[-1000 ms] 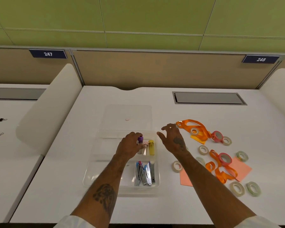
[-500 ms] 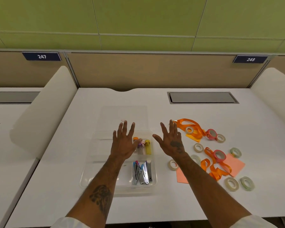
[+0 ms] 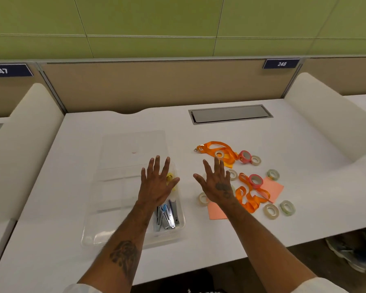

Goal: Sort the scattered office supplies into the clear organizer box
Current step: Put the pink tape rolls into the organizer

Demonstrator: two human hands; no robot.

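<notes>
Clear organizer box [image 3: 106,208]: compartmented, metal clips in near-right cell. Left hand [image 3: 156,185] and right hand [image 3: 217,182]: fingers spread, empty. Tape rolls [image 3: 270,211], orange ribbons [image 3: 249,199] on desk [image 3: 304,166].

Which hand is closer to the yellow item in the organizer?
Left. The left hand partly covers the yellow item in view; the right hand is off to its right, outside the clear organizer box.
</notes>
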